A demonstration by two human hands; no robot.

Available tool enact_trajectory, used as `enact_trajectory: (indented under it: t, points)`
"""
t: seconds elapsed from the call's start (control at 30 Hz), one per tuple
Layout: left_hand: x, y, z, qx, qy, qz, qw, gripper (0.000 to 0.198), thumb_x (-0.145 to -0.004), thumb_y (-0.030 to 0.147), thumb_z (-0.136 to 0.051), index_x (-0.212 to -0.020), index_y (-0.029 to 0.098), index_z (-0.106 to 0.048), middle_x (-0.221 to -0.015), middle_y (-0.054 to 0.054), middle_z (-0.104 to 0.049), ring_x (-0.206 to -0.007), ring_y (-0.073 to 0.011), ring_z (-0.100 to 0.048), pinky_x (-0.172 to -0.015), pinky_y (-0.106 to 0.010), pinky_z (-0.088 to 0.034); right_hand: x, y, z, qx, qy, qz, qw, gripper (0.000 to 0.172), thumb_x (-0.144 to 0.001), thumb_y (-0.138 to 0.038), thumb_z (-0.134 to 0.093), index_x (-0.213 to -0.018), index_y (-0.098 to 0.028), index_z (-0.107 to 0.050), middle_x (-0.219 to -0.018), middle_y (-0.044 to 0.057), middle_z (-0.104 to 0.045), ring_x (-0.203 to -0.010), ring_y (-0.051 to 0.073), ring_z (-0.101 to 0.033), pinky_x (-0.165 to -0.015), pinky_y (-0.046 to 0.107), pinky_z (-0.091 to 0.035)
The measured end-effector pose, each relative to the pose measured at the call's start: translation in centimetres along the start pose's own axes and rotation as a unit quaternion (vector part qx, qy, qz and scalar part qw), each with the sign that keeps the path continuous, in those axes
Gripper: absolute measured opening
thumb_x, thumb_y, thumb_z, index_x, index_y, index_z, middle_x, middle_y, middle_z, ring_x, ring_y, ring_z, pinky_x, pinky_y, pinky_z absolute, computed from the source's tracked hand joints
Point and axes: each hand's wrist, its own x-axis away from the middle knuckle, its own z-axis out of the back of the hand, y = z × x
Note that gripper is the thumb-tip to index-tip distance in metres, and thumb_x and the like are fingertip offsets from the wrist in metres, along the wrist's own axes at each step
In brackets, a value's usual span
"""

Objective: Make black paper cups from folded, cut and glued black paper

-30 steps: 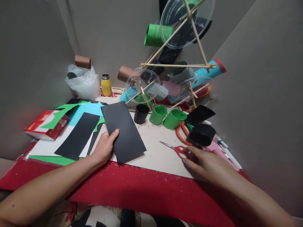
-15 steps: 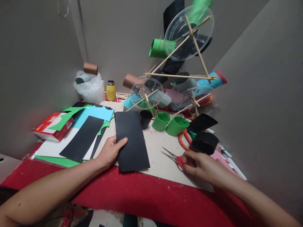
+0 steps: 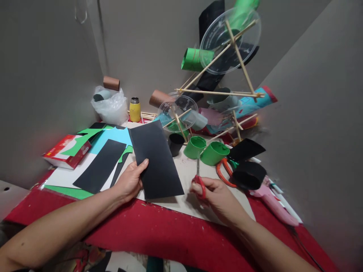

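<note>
My left hand [image 3: 132,179] grips a black sheet of paper [image 3: 159,162] by its left edge, thumb on top and the fingers hidden beneath. The sheet is tilted up over the pale board [image 3: 172,206]. To its right, my right hand [image 3: 211,190] is closed around the red handles of small scissors [image 3: 199,181]. Their blades point up and away from me, apart from the paper; whether they are parted I cannot tell. Beyond the hands stand two green paper rings [image 3: 214,154] and a short black paper tube [image 3: 176,145].
A model of wooden sticks [image 3: 218,92], clear round lids [image 3: 229,39] and paper tubes rises at the back. Cut coloured paper [image 3: 99,166] and a red box [image 3: 68,151] lie left. Orange-handled scissors [image 3: 224,173] and a black paper roll [image 3: 249,175] lie right. A yellow jar [image 3: 135,109] stands behind.
The black sheet has been lifted and tilted by my left hand. My right hand has moved left towards it, turning the scissors from pointing left to pointing upward.
</note>
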Motion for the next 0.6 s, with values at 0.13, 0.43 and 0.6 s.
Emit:
enact_trajectory:
  t: [0.13, 0.43, 0.6]
  points:
    - [0.3, -0.5, 0.0, 0.017, -0.013, 0.01, 1.0, 0.025, -0.085, 0.027, -0.068, -0.106, 0.015, -0.069, -0.104, -0.01, -0.074, -0.1, -0.0235, -0.068, -0.094, -0.037, -0.051, -0.4, 0.1, -1.9, 0.018, -0.014, 0.016, 1.0, 0.044, -0.07, -0.055, -0.074, -0.057, -0.017, -0.054, -0.045, -0.007, -0.038, -0.041, 0.007, -0.03, -0.042, 0.022, -0.023]
    - [0.8, -1.0, 0.0, 0.019, -0.054, 0.058, 0.997, 0.033, -0.088, 0.038, -0.063, -0.108, 0.011, -0.069, -0.105, -0.014, -0.073, -0.104, -0.0255, -0.066, -0.092, -0.037, -0.05, -0.3, 0.7, -2.4, 0.076, 0.039, 0.066, 0.994, 0.046, -0.073, -0.052, -0.07, -0.053, -0.02, -0.045, -0.046, -0.007, -0.036, -0.046, 0.008, -0.026, -0.045, 0.024, -0.023]
    - [0.6, -0.2, 0.1, -0.064, -0.082, 0.032, 0.994, 0.043, -0.081, 0.032, -0.072, -0.12, 0.019, -0.061, -0.104, -0.011, -0.072, -0.089, -0.021, -0.069, -0.075, -0.031, -0.054, -0.2, 0.8, -1.7, 0.102, 0.055, 0.088, 0.989, 0.045, -0.076, -0.05, -0.068, -0.052, -0.02, -0.044, -0.046, -0.006, -0.037, -0.047, 0.01, -0.028, -0.045, 0.024, -0.027]
